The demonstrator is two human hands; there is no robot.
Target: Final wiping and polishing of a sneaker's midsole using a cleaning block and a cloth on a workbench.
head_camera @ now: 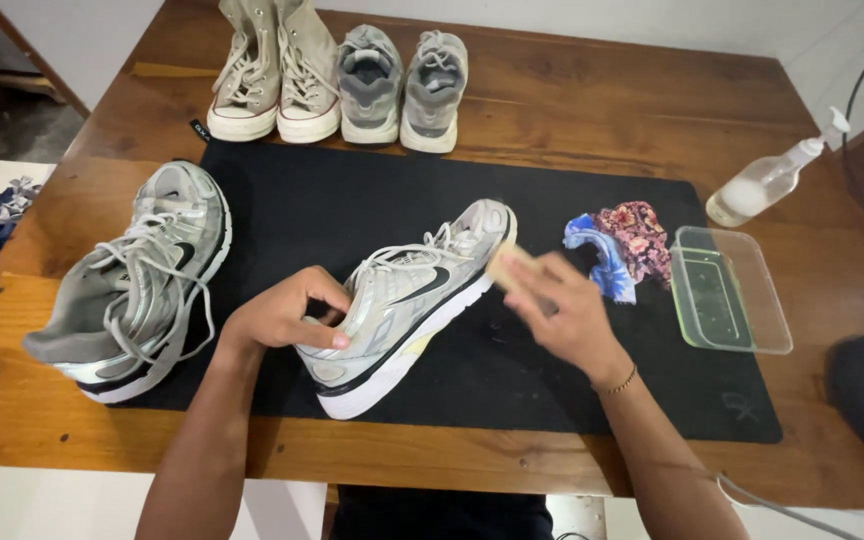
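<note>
While the silver-grey mesh running shoe [407, 300] is gripped at its heel by left hand [282, 315], its long axis runs diagonally twd right hand [562, 315], whose fingers [537, 280] are closed on a small beige sponge block [508, 264] pressed at the toe.

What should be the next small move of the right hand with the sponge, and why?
Probably slide the pale sponge along the toe of the silver sneaker. The right hand holds it against the toe, and the left hand grips the heel, tilting the shoe on the black mat.
</note>
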